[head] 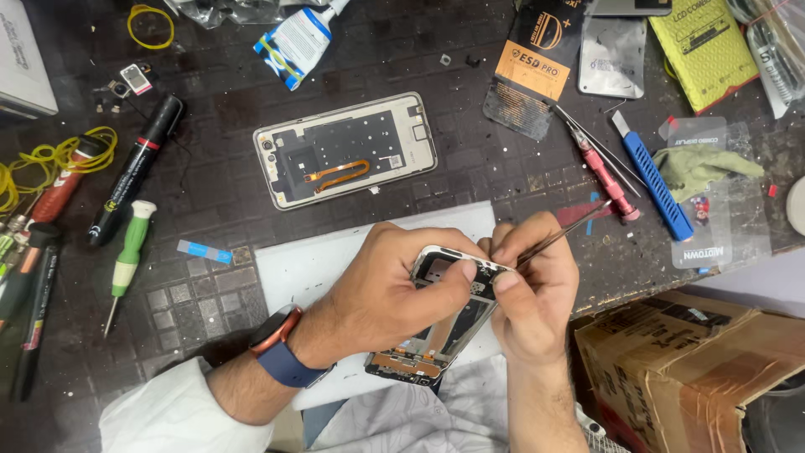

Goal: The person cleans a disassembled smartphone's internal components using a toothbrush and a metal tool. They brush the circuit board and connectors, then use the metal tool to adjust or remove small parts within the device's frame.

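My left hand (381, 289) grips an opened phone body (440, 323) by its upper end, tilting it over a white sheet (306, 268) near the table's front edge. My right hand (532, 289) pinches metal tweezers (562, 235), their tip pressed into the phone's top corner. The fingers of both hands hide that corner. A second phone shell (345, 149) with an orange flex cable lies flat farther back, apart from both hands. A blue-strapped watch sits on my left wrist.
A green-handled screwdriver (127, 262), black marker (138, 168) and yellow rubber bands (80, 151) lie at the left. A glue tube (298, 38) is at the back. A red tool (604, 172), blue knife (658, 184) and packets sit right. A cardboard box (688, 361) stands below the table edge.
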